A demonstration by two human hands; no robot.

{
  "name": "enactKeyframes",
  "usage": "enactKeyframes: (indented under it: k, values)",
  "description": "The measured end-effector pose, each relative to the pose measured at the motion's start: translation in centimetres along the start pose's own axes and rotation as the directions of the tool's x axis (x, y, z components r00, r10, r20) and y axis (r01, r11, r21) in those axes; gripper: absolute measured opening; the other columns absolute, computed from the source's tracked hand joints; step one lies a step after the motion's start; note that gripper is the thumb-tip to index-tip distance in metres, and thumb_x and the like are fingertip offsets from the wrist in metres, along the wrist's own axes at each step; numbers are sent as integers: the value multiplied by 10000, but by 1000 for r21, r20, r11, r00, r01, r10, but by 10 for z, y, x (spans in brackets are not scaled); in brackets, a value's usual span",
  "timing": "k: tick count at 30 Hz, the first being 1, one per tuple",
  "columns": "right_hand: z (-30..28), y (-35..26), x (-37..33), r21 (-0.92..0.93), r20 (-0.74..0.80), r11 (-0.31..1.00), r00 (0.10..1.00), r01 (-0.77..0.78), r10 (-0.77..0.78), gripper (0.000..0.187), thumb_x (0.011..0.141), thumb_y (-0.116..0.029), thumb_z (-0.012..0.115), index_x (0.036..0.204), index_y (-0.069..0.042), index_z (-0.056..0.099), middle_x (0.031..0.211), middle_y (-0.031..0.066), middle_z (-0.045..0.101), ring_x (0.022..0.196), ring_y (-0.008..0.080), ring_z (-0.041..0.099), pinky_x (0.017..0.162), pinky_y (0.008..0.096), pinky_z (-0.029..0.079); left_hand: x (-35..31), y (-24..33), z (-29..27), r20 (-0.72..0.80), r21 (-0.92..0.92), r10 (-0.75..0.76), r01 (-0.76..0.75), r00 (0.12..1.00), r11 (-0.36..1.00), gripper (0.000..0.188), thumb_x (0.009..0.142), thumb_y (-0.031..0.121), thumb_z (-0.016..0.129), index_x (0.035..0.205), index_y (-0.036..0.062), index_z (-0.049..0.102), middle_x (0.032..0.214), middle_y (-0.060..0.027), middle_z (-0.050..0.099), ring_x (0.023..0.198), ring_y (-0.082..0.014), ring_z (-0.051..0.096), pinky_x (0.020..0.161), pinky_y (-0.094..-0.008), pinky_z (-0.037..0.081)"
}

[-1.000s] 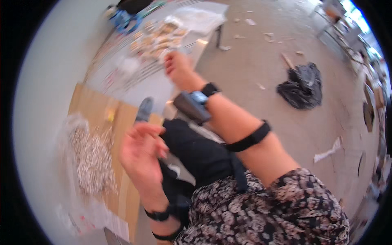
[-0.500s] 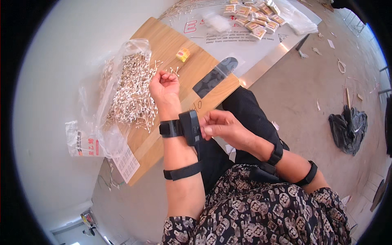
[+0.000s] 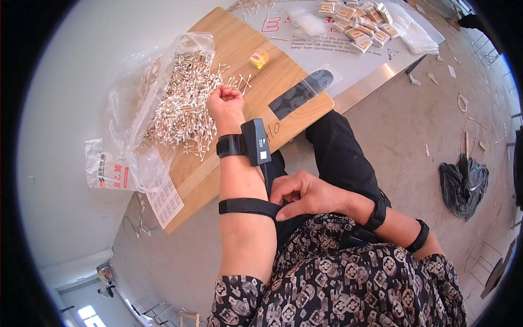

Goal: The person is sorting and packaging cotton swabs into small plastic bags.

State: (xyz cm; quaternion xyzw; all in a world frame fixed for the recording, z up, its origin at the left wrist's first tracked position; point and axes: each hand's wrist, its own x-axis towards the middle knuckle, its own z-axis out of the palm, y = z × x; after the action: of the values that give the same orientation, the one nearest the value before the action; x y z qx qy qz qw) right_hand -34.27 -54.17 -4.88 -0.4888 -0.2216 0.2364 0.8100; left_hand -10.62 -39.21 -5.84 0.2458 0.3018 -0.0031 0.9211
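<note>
My left hand [image 3: 226,102] lies palm up with curled fingers and nothing seen in it, beside a heap of cotton swabs [image 3: 182,103] in an open clear plastic bag [image 3: 124,109]. My left forearm wears a black wrist device [image 3: 256,143] on a band, and a black strap [image 3: 248,206] lower down. My right hand [image 3: 313,193] reaches across and pinches the edge of that strap between thumb and fingers. What its inner fingers touch is partly hidden. A small yellow box [image 3: 259,59] stands on the wooden board beyond my left hand.
Past the wooden board [image 3: 218,32], a sheet-covered metal table [image 3: 348,82] carries a pile of small packets [image 3: 362,27] and clear plastic bags [image 3: 403,27]. A dark patterned pouch [image 3: 299,95] lies at the board's edge. On the floor sits a black plastic bag [image 3: 463,188] among scraps.
My right hand has moved from beside the wrist device down to the forearm strap and taken hold of it. The view has shifted, and my left hand stays curled by the swabs.
</note>
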Motion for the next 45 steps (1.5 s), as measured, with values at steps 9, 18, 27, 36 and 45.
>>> enactKeyframes:
  k: [9, 18, 27, 36, 45]
  values:
    - [10, -20, 16, 215, 477, 875, 829, -433, 293, 377, 771, -124, 756, 1045, 50, 566, 602, -24, 517, 533, 60, 474, 529, 198, 363, 12, -7, -37, 368, 674, 688, -689, 626, 266, 50, 778, -26, 546, 800, -3, 584, 591, -78, 582, 437, -102, 490, 359, -220, 344]
    - [-9, 52, 16, 141, 489, 906, 824, -399, 287, 328, 743, -27, 677, 1063, -46, 608, 689, 14, 609, 589, 46, 533, 525, 198, 400, -23, 48, -14, 161, -329, -5, 59, 987, 943, 111, 885, 45, 485, 778, 47, 515, 629, 3, 471, 532, -95, 407, 519, -269, 352]
    - [-52, 78, 6, 186, -281, 882, 836, -434, 471, 195, 780, -73, 660, 973, -53, 683, 730, 1, 624, 598, 68, 527, 516, 195, 398, -57, 50, -101, 416, 633, 320, -524, 851, 569, 254, 833, 123, 624, 1049, 8, 554, 860, -54, 590, 750, -168, 530, 712, -316, 438]
    - [-80, 61, 46, -177, -627, 956, 775, -234, 73, 62, 826, -40, 616, 833, 20, 602, 691, 51, 618, 599, 121, 571, 549, 266, 451, -7, 37, -149, 662, 632, 381, -207, 645, -747, 488, 821, 281, 641, 1285, 187, 518, 1310, -137, 427, 1246, -341, 366, 995, -538, 298]
    - [-95, 59, 74, -806, -391, 580, 844, -122, -367, 33, 770, -44, 604, 776, -34, 574, 701, 142, 581, 631, 344, 588, 550, 397, 469, 22, 80, -96, 458, 552, 259, -43, 850, -833, 424, 830, 309, 632, 1216, 143, 577, 1164, -173, 560, 1070, -349, 532, 916, -434, 432]
